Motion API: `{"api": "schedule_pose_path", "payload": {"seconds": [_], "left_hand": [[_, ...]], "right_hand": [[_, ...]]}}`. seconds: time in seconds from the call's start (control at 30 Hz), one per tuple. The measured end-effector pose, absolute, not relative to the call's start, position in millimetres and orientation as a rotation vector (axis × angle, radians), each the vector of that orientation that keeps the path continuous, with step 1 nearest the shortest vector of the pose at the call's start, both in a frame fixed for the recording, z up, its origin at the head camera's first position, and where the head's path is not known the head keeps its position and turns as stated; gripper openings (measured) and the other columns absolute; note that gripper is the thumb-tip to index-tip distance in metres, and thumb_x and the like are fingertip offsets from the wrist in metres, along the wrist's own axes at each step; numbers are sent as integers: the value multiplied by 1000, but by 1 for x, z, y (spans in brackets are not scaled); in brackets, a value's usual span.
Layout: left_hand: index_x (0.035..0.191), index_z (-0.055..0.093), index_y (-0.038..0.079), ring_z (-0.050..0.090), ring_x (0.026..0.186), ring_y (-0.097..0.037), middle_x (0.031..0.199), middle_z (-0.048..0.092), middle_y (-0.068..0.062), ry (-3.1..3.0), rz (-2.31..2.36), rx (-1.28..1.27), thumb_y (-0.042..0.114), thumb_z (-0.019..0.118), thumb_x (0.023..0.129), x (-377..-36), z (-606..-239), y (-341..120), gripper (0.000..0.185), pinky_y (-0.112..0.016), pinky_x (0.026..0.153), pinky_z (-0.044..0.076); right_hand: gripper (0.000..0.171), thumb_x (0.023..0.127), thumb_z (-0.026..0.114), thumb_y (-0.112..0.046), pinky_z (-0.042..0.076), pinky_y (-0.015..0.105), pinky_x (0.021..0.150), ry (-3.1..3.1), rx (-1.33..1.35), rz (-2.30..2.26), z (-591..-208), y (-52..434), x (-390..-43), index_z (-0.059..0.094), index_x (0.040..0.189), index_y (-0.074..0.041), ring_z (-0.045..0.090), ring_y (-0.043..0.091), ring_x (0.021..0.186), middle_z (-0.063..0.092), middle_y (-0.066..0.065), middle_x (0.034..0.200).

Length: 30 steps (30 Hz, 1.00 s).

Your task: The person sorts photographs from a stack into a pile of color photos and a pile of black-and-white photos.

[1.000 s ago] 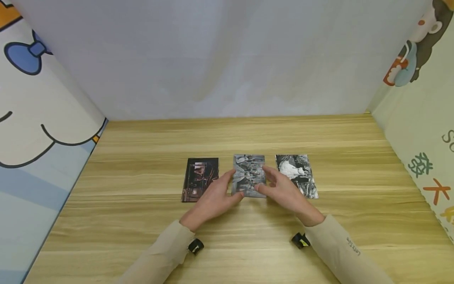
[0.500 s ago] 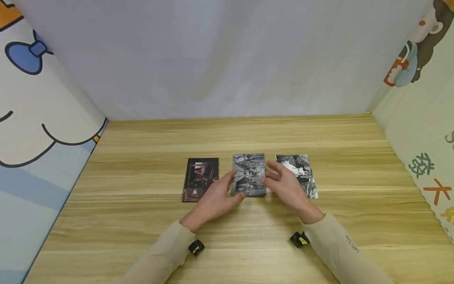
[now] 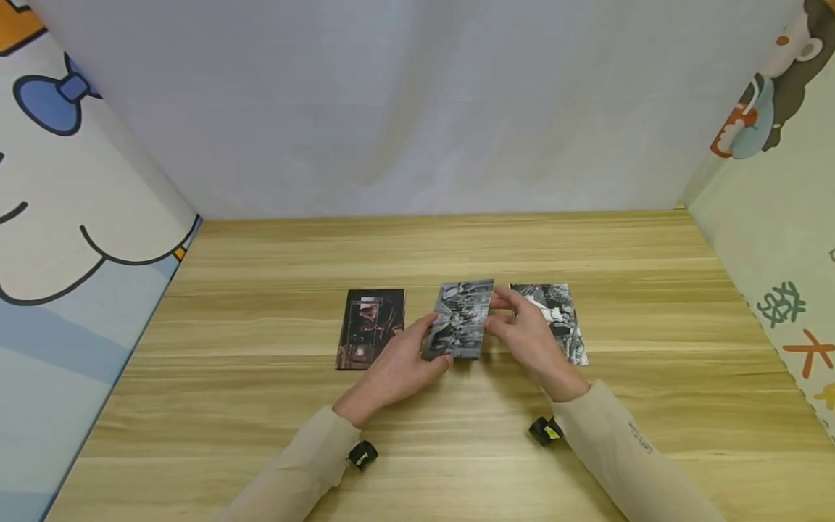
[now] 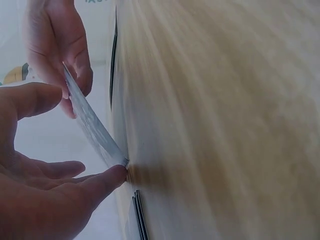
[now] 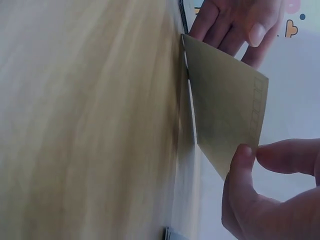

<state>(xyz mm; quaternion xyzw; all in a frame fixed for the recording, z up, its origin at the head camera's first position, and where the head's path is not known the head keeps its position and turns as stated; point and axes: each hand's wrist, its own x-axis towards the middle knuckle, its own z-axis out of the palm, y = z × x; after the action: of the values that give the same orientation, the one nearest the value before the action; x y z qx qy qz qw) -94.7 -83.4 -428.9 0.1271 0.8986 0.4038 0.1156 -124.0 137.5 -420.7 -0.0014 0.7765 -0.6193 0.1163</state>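
A grey picture postcard (image 3: 459, 319) in the middle of the head view is tilted, its right edge raised off the table. My right hand (image 3: 531, 337) pinches that raised edge between thumb and fingers; the right wrist view shows the card's plain back (image 5: 225, 95) with a row of printed boxes. My left hand (image 3: 399, 366) lies along the lower left edge, its fingertips touching the card where it meets the table. To the left lies a dark postcard (image 3: 370, 319), partly under the left hand. A black-and-white postcard (image 3: 562, 308) lies on the right, partly hidden by the right hand.
The wood-grain table (image 3: 457, 246) ends at a pale back wall (image 3: 417, 109). Cartoon-printed panels (image 3: 65, 217) stand at both sides. Small black devices (image 3: 362, 454) sit at both wrists. Under the raised card, a thin pale edge (image 5: 191, 110) shows at the table.
The right fingers came off the middle card's face and took its right edge. That edge has risen, tilting the card toward the left hand. The left hand has stayed nearly still.
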Motion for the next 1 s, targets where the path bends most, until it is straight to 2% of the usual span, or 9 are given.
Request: {"api": "schedule_pose_path", "payload": {"seconds": [0.1, 0.33, 0.53, 0.73, 1.0], "left_hand": [[158, 36, -1, 49, 140, -37, 153, 49, -24, 2631, 1181, 363, 29, 72, 93, -94, -428, -83, 80, -50, 116, 40], [159, 33, 0, 59, 129, -39, 150, 51, -24, 2578, 1306, 276, 27, 70, 97, -93, -427, -83, 77, -49, 106, 51], [160, 30, -3, 63, 125, -36, 150, 51, -24, 2520, 1435, 248, 24, 69, 96, -96, -429, -84, 79, -43, 100, 56], [160, 29, -3, 65, 122, -31, 149, 53, -24, 2494, 1455, 227, 23, 70, 96, -98, -430, -82, 80, -40, 96, 57], [155, 41, -5, 68, 116, -31, 140, 60, -23, 2557, 1456, 193, 17, 67, 98, -100, -429, -78, 66, -41, 91, 60]], "right_hand": [[72, 93, 63, 4, 57, 38, 94, 2295, -9, -1800, -420, 137, -124, 33, 159, 2, 64, 37, 115, 52, 26, 139], [72, 91, 60, 7, 59, 36, 85, 2320, -4, -1796, -420, 140, -126, 36, 159, 0, 66, 24, 97, 54, 24, 133], [70, 93, 59, 5, 59, 32, 81, 2316, -26, -1785, -419, 146, -125, 36, 159, -3, 66, 22, 96, 52, 23, 134], [68, 95, 58, 4, 59, 37, 87, 2331, -46, -1774, -418, 149, -124, 37, 159, -3, 66, 22, 96, 54, 22, 132], [66, 93, 57, 2, 59, 36, 82, 2378, -62, -1769, -419, 153, -124, 41, 157, -2, 66, 19, 93, 56, 21, 130]]}}
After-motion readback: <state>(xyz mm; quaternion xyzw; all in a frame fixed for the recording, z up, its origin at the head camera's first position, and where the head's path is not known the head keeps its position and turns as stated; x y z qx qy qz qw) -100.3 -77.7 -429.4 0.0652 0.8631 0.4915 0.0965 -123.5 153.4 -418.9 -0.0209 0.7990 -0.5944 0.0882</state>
